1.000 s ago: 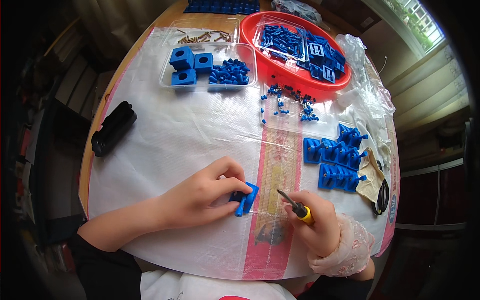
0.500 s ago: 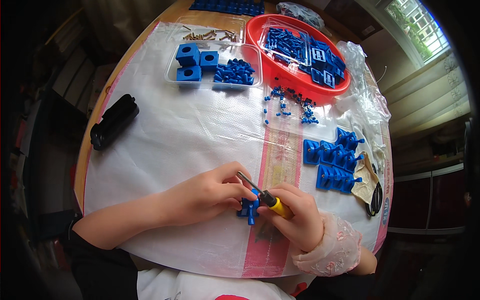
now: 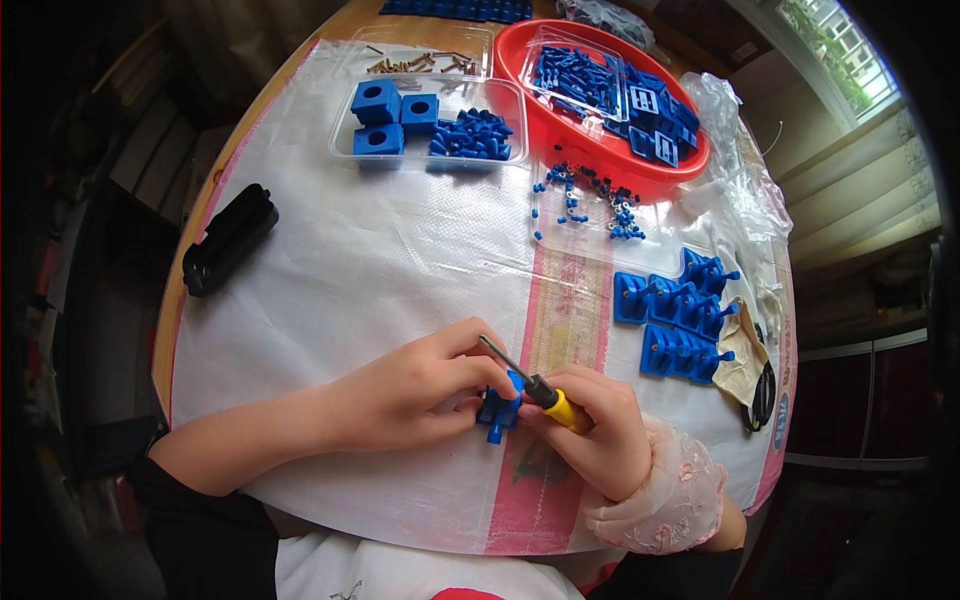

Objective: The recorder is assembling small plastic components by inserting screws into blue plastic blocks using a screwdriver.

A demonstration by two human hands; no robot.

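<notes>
My left hand (image 3: 415, 385) is closed on a small blue plastic assembly (image 3: 497, 412), thumb and fingers at its upper left side. A peg-like end of that assembly points toward me. In my right hand (image 3: 612, 430) is a screwdriver (image 3: 566, 410) with a yellow and black handle. Its metal shaft slants up and left, passing above the blue piece with the tip near my left index finger. The right fingertips also reach the blue piece's right side; whether they grip it is partly hidden.
Finished-looking blue assemblies (image 3: 672, 310) stand in rows at right, beside scissors (image 3: 762, 398). Farther back are a clear tub (image 3: 345, 140) of blue blocks and cones, screws (image 3: 425, 62), a red basin (image 3: 690, 172) of blue parts and a tray (image 3: 585, 255) of small pieces. A black case (image 3: 232, 240) lies left.
The blue assembly has tilted a little in my fingers, its peg end now lower and farther left. The screwdriver stays in my right hand at nearly the same slant. The whole view has shifted slightly.
</notes>
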